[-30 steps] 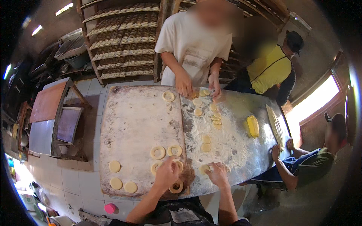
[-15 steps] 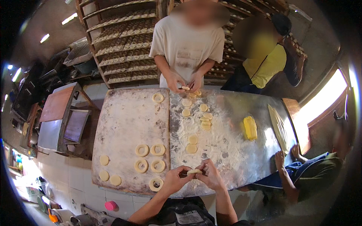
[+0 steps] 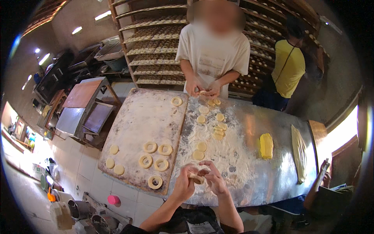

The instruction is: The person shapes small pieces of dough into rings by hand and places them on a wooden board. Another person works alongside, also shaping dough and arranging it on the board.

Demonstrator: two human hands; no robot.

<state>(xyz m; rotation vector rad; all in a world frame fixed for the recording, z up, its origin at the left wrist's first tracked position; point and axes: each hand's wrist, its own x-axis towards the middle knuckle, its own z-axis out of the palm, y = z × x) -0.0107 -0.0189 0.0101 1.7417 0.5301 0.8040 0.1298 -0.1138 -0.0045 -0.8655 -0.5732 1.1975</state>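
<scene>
A curved, pale-cream dough piece point(image 3: 196, 179) is held between the left grip point(image 3: 184, 186) and the right grip point(image 3: 215, 181), tilted and partly hidden from view; it is raised over the floured surface point(image 3: 269, 179), close to the near edge.

Head-worn fisheye cam, L of pair, facing fwd/down, table point(image 3: 284, 163) nr, rack point(image 3: 125, 48) beyond

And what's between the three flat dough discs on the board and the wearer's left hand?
Five clustered dough rings, then the board's right edge and a strip of floured metal tabletop before the left hand; shows in the head view.
</scene>
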